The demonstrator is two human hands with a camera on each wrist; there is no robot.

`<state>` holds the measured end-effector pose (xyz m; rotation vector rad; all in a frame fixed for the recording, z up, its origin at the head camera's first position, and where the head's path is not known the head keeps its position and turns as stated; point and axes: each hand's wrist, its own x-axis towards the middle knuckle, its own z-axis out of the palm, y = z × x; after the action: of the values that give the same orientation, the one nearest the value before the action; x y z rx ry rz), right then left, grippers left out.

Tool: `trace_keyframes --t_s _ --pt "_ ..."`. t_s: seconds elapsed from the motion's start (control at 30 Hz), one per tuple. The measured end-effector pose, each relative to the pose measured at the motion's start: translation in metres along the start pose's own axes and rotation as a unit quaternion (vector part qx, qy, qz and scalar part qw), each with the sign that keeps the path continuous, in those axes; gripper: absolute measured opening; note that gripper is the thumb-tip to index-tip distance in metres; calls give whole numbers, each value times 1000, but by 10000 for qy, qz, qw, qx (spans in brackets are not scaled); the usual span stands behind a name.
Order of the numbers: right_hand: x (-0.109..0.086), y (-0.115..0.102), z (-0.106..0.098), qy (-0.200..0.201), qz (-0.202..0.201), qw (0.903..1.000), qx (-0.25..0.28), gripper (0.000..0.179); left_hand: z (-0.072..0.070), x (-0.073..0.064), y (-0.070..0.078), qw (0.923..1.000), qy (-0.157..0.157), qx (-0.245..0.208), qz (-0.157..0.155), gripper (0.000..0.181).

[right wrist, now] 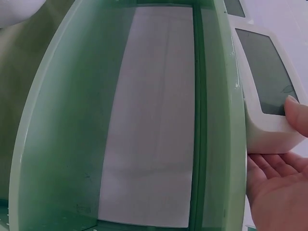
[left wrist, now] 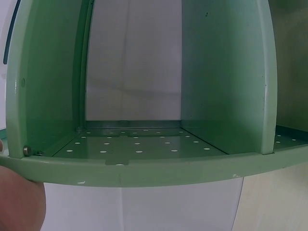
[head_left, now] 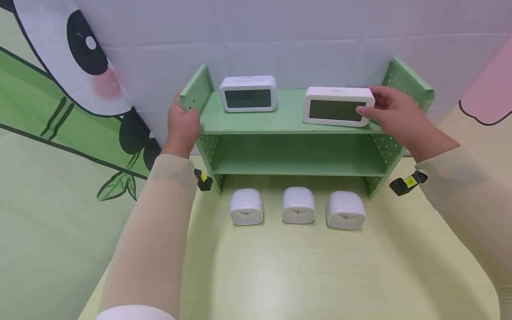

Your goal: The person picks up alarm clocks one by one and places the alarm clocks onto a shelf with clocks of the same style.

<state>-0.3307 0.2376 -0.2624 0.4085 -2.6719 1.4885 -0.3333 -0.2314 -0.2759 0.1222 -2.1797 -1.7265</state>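
My left hand [head_left: 183,129] grips the left side panel [left wrist: 139,172] of a green two-tier shelf [head_left: 296,153], with the thumb over its front edge. On the upper tier, toward the right, is a white digital clock [head_left: 340,106] with a dark blank screen. My right hand [head_left: 400,115] holds this clock at its right end, thumb on the front of the screen and the other fingers behind. The right wrist view shows the same clock [right wrist: 269,72] just past the shelf's green edge. A second white digital clock [head_left: 248,94] stands at the left of the upper tier.
Three small white rounded analog clocks [head_left: 298,205] stand in a row on the pale wooden table [head_left: 280,271], in front of the shelf. Behind the shelf is a light wall covering [head_left: 296,58], with a cartoon print at the left.
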Motion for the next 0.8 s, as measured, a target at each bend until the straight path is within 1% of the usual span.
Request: trace_keyframes --t_s 0.2,0.37,0.47,0.63,0.8 --pt "7 -1 1 -66 14 9999 -145 62 0 -1 -2 10000 17 -3 60 65" --pt "15 1 -4 -193 17 9995 -242 60 0 -1 -2 10000 6 -63 45 65" --pt "21 1 -6 -258 -20 9987 -444 60 0 -1 -2 10000 9 -75 12 65" --pt "29 -1 -9 -342 52 9961 -817 61 0 0 -2 10000 -31 -72 6 66" --pt "34 0 -8 -364 97 9949 -933 60 2 1 0 9999 -43 -99 0 68"
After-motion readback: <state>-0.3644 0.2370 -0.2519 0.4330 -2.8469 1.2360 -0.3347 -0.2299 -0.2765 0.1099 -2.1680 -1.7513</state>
